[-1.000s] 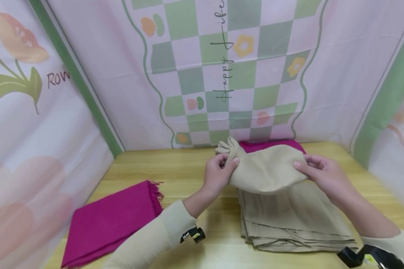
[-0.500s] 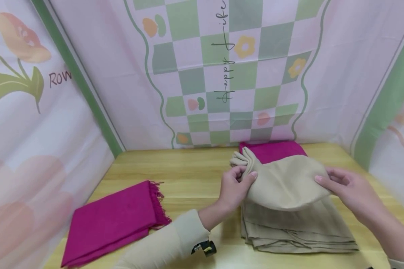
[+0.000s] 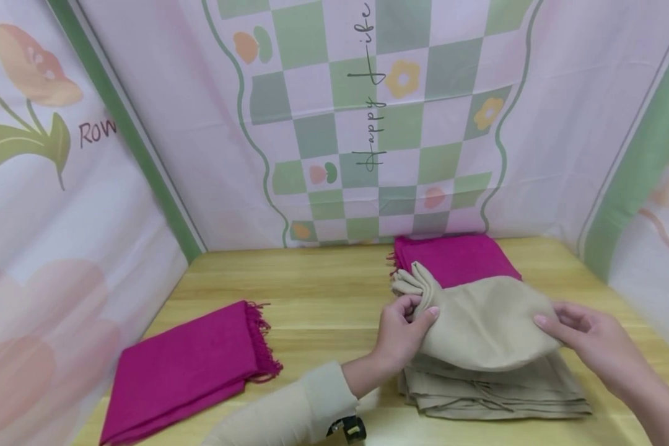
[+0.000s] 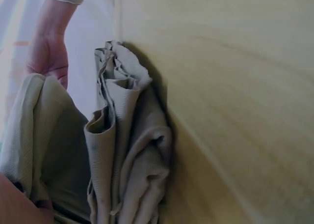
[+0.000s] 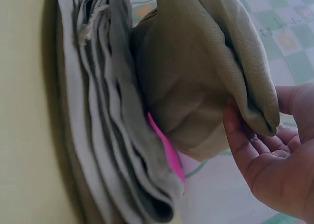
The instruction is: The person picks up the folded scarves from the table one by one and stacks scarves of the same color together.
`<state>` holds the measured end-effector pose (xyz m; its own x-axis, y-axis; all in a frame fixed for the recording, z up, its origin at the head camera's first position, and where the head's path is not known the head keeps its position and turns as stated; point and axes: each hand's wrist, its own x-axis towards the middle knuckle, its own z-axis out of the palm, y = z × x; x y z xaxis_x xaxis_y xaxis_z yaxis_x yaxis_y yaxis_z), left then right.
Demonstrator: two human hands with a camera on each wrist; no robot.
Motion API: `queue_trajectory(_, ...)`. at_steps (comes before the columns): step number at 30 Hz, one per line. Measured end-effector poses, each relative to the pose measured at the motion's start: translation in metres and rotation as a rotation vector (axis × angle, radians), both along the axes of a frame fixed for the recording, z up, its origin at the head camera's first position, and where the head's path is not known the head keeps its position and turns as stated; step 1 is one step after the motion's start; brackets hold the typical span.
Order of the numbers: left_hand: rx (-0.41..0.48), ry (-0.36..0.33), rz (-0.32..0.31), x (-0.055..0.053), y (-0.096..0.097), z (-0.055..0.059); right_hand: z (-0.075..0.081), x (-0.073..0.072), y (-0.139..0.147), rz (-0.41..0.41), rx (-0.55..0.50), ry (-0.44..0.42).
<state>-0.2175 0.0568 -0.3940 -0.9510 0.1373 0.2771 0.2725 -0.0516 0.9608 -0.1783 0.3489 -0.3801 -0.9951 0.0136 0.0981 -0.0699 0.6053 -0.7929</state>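
Observation:
A folded beige cloth (image 3: pixel 490 325) hangs between both hands, its middle sagging and its left end bunched. My left hand (image 3: pixel 401 334) pinches the left end, thumb on the near side. The right hand (image 3: pixel 596 341) pinches the opposite end; in the right wrist view its fingers lie under the folded edge and the thumb is partly hidden. Just below is a stack of folded beige cloth (image 3: pixel 496 396) on the table, its layered edges plain in the left wrist view (image 4: pixel 130 135). Whether the held cloth touches the stack is hidden in the head view.
On the left of the wooden table (image 3: pixel 312 291) lies a folded magenta cloth (image 3: pixel 184 365) with a fringed edge. Another magenta cloth (image 3: pixel 451 257) lies at the back, behind the held cloth. Printed fabric walls (image 3: pixel 334 124) rise at the back and sides.
Both hands have moved right and nearer with the beige cloth, lowering it over the stack. More of the back magenta cloth now shows. The left magenta cloth has stayed put.

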Motion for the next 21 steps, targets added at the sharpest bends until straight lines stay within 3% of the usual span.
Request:
queue_trajectory(5, -0.013, 0.013, -0.022, 0.0, 0.002, -0.005, -0.006, 0.006, 0.007, -0.027, 0.034, -0.029)
queue_trajectory(10, -0.03, -0.041, -0.009, 0.002, 0.001, -0.012, -0.013, 0.011, 0.013, -0.035, 0.058, -0.084)
queue_trajectory(17, -0.031, -0.198, 0.005, 0.008, -0.003, -0.017, -0.026, 0.012, 0.018, -0.039, -0.133, -0.144)
queue_trajectory(21, -0.05, -0.262, 0.013, 0.009, -0.006, -0.018, -0.03, 0.011, 0.022, -0.022, -0.192, -0.2)
